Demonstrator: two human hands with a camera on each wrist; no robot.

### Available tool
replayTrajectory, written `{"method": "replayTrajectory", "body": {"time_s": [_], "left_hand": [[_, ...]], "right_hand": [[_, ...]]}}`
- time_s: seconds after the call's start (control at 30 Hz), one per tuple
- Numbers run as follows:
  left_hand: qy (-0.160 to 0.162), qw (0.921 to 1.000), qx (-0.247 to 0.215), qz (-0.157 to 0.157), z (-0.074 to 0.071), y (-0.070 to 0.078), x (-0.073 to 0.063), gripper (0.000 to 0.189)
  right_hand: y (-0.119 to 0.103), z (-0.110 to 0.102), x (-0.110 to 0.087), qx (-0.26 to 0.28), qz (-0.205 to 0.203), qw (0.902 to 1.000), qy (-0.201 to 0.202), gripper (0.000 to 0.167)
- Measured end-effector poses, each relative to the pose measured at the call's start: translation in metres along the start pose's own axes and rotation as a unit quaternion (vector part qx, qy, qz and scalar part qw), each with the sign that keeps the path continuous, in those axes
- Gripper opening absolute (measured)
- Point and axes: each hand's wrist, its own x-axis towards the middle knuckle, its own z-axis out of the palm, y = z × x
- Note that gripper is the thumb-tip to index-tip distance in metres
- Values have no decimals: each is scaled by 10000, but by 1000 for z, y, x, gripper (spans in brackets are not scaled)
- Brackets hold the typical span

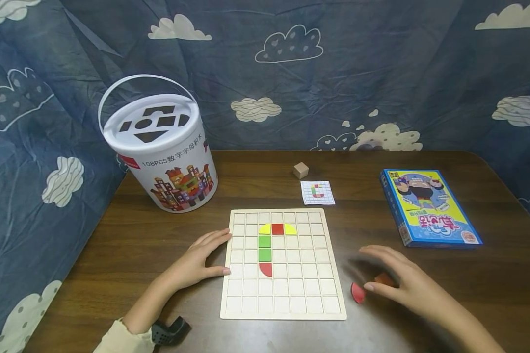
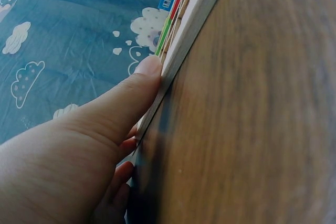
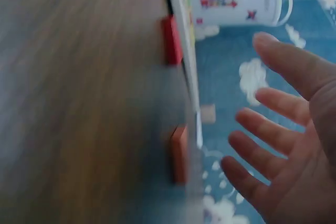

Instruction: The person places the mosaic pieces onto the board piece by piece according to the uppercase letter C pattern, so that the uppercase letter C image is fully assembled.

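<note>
A pale wooden grid board [image 1: 247, 306] lies on the table. Set in its cells are a red square [image 1: 277, 229] between two yellow quarter-rounds [image 1: 290, 229], two green squares [image 1: 264, 254] and a red quarter-round [image 1: 266, 270]. My left hand [image 1: 203, 257] rests against the board's left edge, fingers and thumb spread. To the right of the board, my right hand [image 1: 404, 284] hovers with spread fingers and an empty palm. Near its thumb lie a loose red rounded piece [image 1: 357, 293] and an orange-red block [image 1: 384, 279], partly hidden by the hand in the head view.
Beyond the board lie a small card [image 1: 318, 193] printed with a coloured grid pattern and a plain wooden cube [image 1: 301, 170]. A white lidded bucket [image 1: 172, 162] stands back left. A blue and yellow box [image 1: 430, 208] lies at the right. Patterned cloth [image 1: 291, 98] hangs behind the table.
</note>
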Motion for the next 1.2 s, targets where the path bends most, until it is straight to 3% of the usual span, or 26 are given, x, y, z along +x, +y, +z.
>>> {"method": "replayTrajectory", "body": {"time_s": [0.37, 0.6, 0.8, 0.97, 1.2], "left_hand": [[10, 10000, -11, 2, 1, -1, 0, 78], [28, 10000, -18, 42, 2, -1, 0, 78], [53, 10000, -46, 69, 1, -1, 0, 78], [34, 10000, -32, 19, 1, -1, 0, 78], [39, 10000, -33, 45, 1, -2, 0, 78]], "right_hand": [[28, -4, -15, -102, -329, 9980, -532, 46], [38, -5, -17, 322, -822, 9930, -780, 44], [41, -7, -18, 636, -706, 9899, -1051, 35], [35, -5, -15, 308, -617, 9937, -879, 28], [20, -1, -10, -226, -451, 9983, -289, 25]]}}
